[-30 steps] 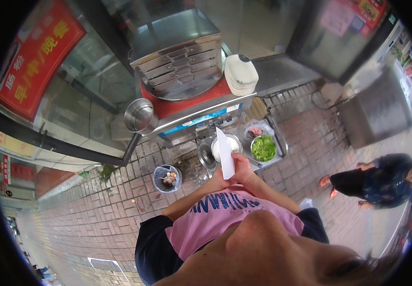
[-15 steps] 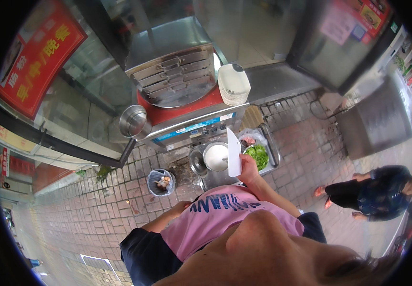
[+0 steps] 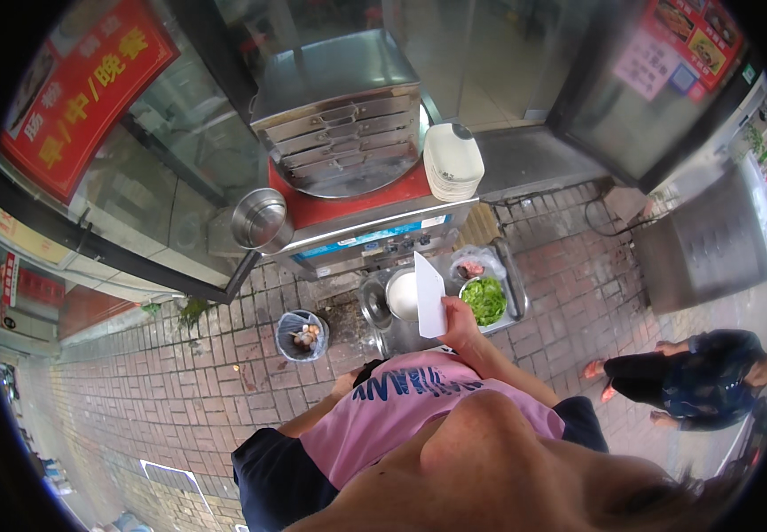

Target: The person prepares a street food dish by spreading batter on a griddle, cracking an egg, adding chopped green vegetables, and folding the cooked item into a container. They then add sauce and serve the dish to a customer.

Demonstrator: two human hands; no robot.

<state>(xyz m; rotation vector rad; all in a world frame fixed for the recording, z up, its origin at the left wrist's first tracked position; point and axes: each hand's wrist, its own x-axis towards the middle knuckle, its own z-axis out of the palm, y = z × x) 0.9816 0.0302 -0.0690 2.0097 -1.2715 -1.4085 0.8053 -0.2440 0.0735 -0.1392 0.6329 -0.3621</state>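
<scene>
My right hand (image 3: 460, 323) is closed on the edge of a flat white scraper (image 3: 430, 297), a thin stiff sheet held upright. Behind the scraper is a round pot of white liquid or batter (image 3: 402, 293), which it partly covers. Just right of that hand sits a bowl of chopped green leaves (image 3: 486, 301), with pinkish meat (image 3: 470, 269) in a clear plastic bag beyond it. My left hand (image 3: 344, 384) is low at my waist by the pink shirt. Its fingers are mostly hidden, and a small dark thing beside it is too unclear to name.
A steel drawer steamer (image 3: 339, 124) stands on a red-topped counter, with stacked white dishes (image 3: 454, 160) at its right and a steel pot (image 3: 261, 220) at its left. A lined bin (image 3: 302, 336) is on the brick ground. Another person (image 3: 703, 377) stands at right.
The view has shifted slightly, so the steamer and dishes appear farther right. The scraper stays in my right hand and now hides more of the pot's right side.
</scene>
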